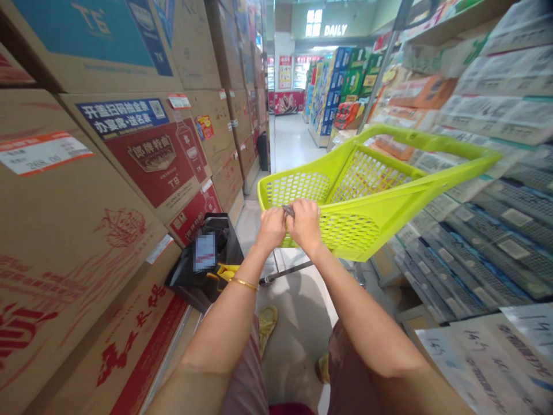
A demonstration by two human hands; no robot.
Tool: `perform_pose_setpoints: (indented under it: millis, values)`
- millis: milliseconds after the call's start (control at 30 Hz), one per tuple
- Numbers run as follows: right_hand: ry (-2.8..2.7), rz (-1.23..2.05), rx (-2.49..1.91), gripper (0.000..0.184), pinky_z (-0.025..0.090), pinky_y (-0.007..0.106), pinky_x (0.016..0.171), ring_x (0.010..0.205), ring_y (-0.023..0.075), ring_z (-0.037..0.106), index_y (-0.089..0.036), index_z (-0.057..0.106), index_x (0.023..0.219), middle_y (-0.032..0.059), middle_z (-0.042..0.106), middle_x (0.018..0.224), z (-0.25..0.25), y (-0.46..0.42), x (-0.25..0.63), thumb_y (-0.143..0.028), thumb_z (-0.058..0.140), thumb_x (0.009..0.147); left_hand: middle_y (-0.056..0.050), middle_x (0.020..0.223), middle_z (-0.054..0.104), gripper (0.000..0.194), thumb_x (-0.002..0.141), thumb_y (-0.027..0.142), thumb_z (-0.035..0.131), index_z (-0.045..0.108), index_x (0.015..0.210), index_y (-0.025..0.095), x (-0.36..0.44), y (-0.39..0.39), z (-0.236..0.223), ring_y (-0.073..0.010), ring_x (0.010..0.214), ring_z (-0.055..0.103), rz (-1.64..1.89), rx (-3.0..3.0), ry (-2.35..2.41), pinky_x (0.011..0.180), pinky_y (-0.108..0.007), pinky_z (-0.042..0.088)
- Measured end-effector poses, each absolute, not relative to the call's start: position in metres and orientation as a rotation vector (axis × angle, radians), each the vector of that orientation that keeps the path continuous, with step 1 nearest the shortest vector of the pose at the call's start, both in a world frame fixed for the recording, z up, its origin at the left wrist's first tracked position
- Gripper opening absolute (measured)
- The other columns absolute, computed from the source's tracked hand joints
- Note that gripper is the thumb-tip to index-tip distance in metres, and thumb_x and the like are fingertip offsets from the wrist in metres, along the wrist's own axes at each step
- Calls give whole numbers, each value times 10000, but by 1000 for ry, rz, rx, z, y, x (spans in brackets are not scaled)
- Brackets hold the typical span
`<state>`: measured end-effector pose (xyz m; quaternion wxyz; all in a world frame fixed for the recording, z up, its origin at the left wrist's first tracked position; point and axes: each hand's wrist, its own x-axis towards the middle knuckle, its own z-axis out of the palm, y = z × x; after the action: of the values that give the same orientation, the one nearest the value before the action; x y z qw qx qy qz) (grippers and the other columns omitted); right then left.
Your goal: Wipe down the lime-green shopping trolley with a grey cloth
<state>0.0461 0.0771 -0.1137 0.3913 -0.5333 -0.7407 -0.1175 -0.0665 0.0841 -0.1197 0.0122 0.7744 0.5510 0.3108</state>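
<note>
A lime-green plastic shopping basket [380, 213] on a wheeled frame stands in the aisle ahead of me, tilted and with nothing in it. My left hand [271, 227] and my right hand [305, 223] are both closed side by side on the dark handle [288, 210] at the basket's near rim. A gold bangle [243, 282] sits on my left wrist. The handle is mostly hidden under my fingers.
Stacked brown cartons [86, 230] with red print wall the left side. Shelves of flat boxed goods [488, 242] line the right. A black bag [207, 253] hangs by my left forearm. The pale floor aisle [294, 138] runs ahead to coloured displays.
</note>
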Motion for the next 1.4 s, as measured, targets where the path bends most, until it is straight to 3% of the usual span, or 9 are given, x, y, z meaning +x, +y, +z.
perform_pose_setpoints:
  millis: [433, 867, 1200, 1400]
  values:
    - [-1553, -351, -1559, 179, 306, 377, 799, 911, 257, 420, -174, 595, 881, 105, 582, 941, -106, 84, 101, -195, 456, 769, -64, 912, 623, 270, 927, 230, 300, 555, 847, 190, -66, 83, -114, -200, 881, 536, 885, 2456, 1677, 815, -337, 364]
    - [-1855, -246, -1382, 203, 315, 359, 809, 928, 238, 423, -165, 592, 939, 90, 590, 987, -113, 75, 44, -205, 470, 781, -85, 903, 632, 236, 895, 183, 325, 546, 814, 175, -64, 87, -121, -209, 878, 542, 950, 2433, 1702, 816, -333, 379]
    - [-1641, -374, -1559, 172, 316, 364, 781, 887, 251, 428, -174, 602, 866, 97, 592, 892, -105, 86, 99, -210, 455, 785, -73, 900, 629, 304, 931, 261, 291, 568, 834, 183, -66, 85, -116, -204, 881, 545, 880, 2490, 1661, 811, -336, 381]
    - [-1628, -375, -1571, 160, 317, 362, 786, 875, 245, 433, -180, 599, 842, 90, 591, 884, -103, 88, 110, -207, 460, 769, -65, 986, 625, 299, 930, 281, 292, 577, 943, 193, -78, 84, -117, -195, 954, 534, 970, 2524, 1559, 931, -357, 362]
